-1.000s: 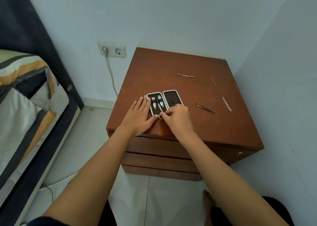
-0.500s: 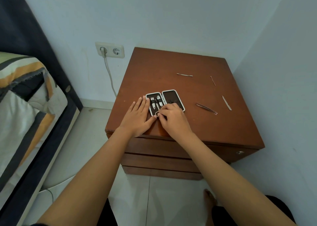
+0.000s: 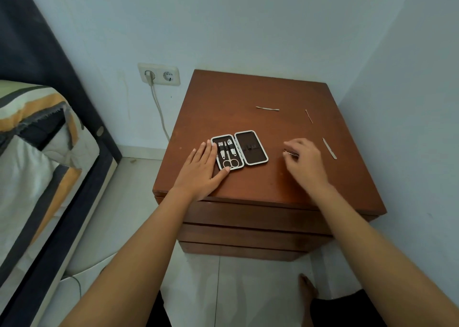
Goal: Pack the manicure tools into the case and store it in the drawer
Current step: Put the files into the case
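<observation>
The small manicure case (image 3: 252,158) lies open on the brown nightstand (image 3: 238,95). Its left half holds scissors (image 3: 230,163) and two small tools; its right half shows only dark lining. My left hand (image 3: 201,171) lies flat against the case's left side, thumb at its front edge. My right hand (image 3: 306,164) is to the right of the case, fingers curled on the tweezers (image 3: 291,152), whose tip sticks out at the tabletop. A nail file (image 3: 329,148), a thin stick (image 3: 309,116) and a slim double-ended tool (image 3: 267,108) lie loose farther back.
The nightstand has shut drawers (image 3: 248,217) below its top and stands in a wall corner. A bed with a striped pillow (image 3: 32,137) is at the left. A wall socket with a plugged cable (image 3: 159,74) sits behind. My foot (image 3: 308,289) rests on the tiled floor.
My right hand left the case, where it had seated the scissors, and moved right onto the tweezers. The left hand stayed beside the case.
</observation>
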